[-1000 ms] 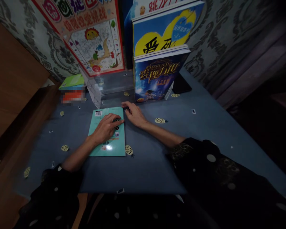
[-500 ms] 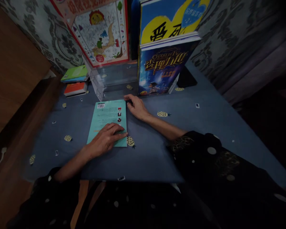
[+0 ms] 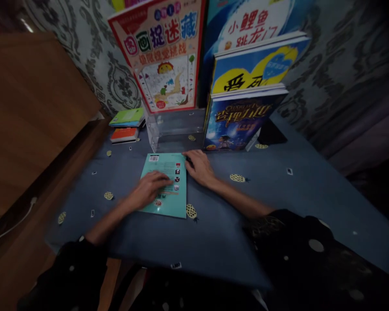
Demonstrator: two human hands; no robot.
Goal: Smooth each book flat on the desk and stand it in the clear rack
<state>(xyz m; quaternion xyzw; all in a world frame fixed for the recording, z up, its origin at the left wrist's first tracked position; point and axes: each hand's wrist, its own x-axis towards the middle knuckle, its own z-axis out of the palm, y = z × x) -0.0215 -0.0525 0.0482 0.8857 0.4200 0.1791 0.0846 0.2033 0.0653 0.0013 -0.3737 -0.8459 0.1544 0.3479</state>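
A teal book lies flat on the cloth-covered table, its back cover up with a barcode at the far left corner. My left hand rests over the left and middle part of the cover, fingers stretched out. At the book's far right corner is my right hand, its fingertips touching the corner and a gap showing between index finger and thumb. Just beyond the hands stands a clear plastic rack, partly hidden by the books in it.
Upright in the rack are a red-bordered picture book, a dark blue book and a blue-and-yellow book. A small stack of books sits at the back left. A dark flat object lies right of the rack.
My left hand has slid away from the book's near right edge, up and left across the cover, uncovering more print. My right hand stays at the far corner. The camera view has tilted upward.
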